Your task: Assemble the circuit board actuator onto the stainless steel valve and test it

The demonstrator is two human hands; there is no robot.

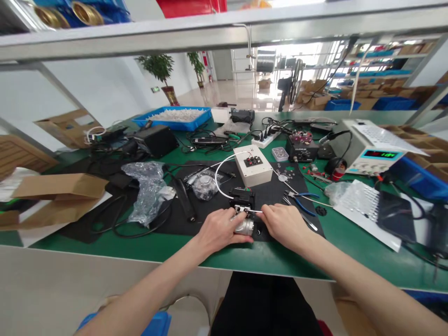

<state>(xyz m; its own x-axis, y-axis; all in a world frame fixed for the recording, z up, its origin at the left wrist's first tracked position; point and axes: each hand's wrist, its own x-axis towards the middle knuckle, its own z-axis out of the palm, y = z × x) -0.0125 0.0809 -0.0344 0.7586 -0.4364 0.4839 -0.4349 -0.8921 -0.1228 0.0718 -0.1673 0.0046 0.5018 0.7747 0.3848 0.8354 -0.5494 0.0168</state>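
At the front edge of the black mat, my left hand point(224, 227) is closed around a silver metal valve body point(245, 227). A black actuator box point(242, 197) is joined to its far side. My right hand point(283, 222) pinches a thin pale rod-like piece point(255, 212) that reaches to the joint between the two; its exact kind is too small to tell. From the black box a white cable point(217, 173) curves to a cream control box point(255, 167) with black switches. Blue-handled pliers point(301, 201) and tweezers point(309, 223) lie beside my right hand.
Bubble wrap point(145, 189), a black handheld tool point(184, 199) and a bagged round part point(206, 184) lie to the left. An opened cardboard box point(58, 193) stands further left. At right is a power supply point(367, 151). A shelf point(196, 35) spans above the green bench.
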